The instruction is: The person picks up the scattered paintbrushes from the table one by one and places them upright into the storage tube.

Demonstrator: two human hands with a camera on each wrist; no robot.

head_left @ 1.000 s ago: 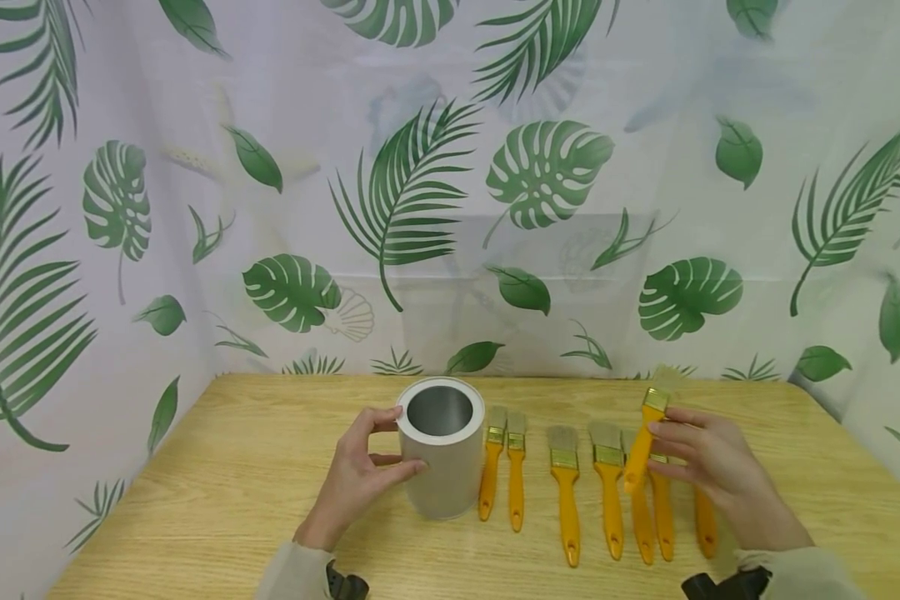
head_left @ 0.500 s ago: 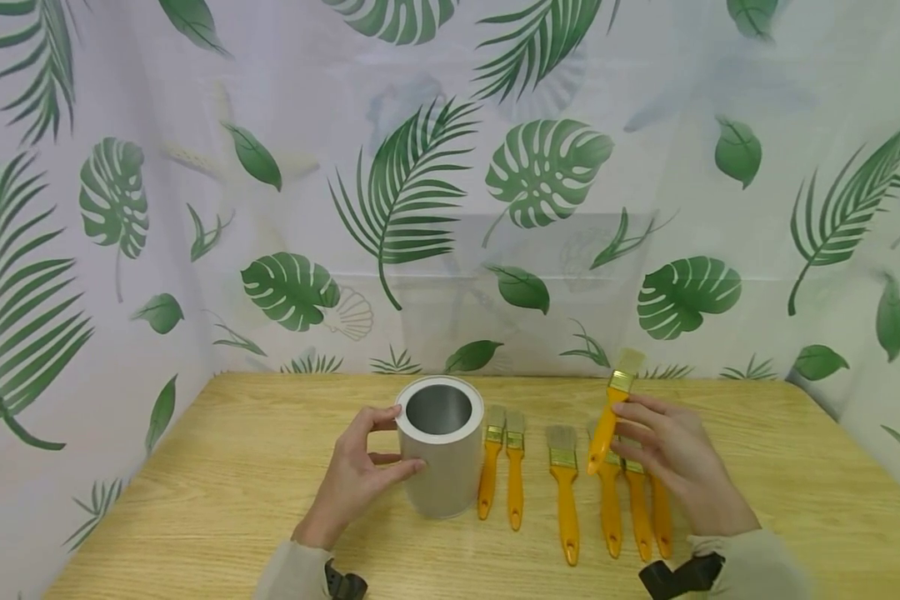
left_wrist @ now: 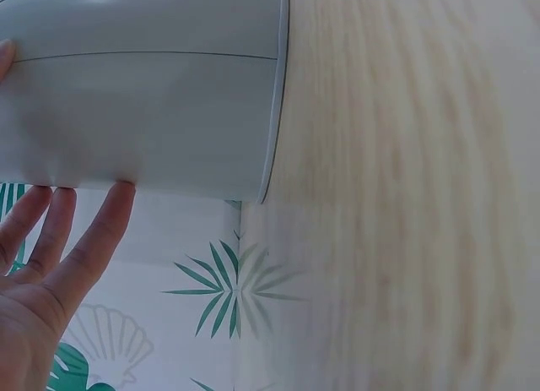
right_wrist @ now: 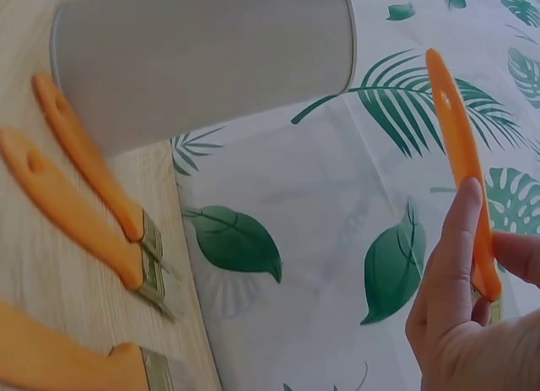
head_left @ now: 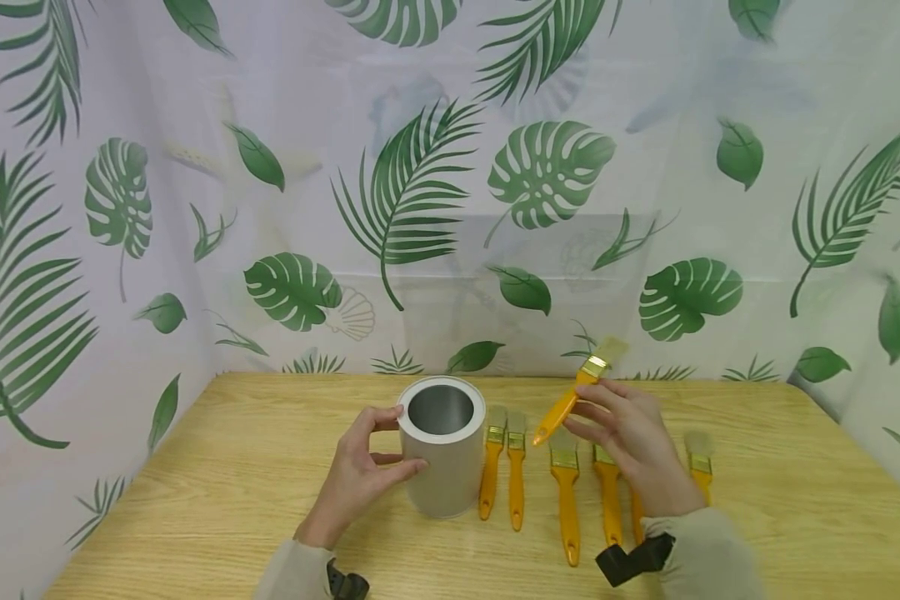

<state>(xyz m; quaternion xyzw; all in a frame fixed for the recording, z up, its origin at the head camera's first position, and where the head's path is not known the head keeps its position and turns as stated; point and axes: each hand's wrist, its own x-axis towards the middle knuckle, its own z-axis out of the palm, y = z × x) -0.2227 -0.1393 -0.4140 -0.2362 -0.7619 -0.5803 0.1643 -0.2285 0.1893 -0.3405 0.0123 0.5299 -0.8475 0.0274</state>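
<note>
A grey metal can (head_left: pixel 444 475) with a white rim and open top stands upright on the table. My left hand (head_left: pixel 360 467) grips its left side, thumb on the front and fingers behind; the left wrist view shows the fingertips on the can wall (left_wrist: pixel 169 121). Raised above the table, a paintbrush (head_left: pixel 570 400) with an orange handle is pinched in my right hand (head_left: pixel 630 433), bristles up to the right and handle end down toward the can. In the right wrist view the handle (right_wrist: pixel 456 129) sits between thumb and fingers.
Two small paintbrushes (head_left: pixel 517 475) lie just right of the can. A larger paintbrush (head_left: pixel 567 508) and several others lie further right, partly hidden by my right arm. A leaf-print curtain (head_left: pixel 450 325) hangs behind the wooden table (head_left: pixel 217 475).
My right hand has carried the paintbrush left and slightly up, toward the can, and the brush has tilted more. The left hand and can have stayed in place.
</note>
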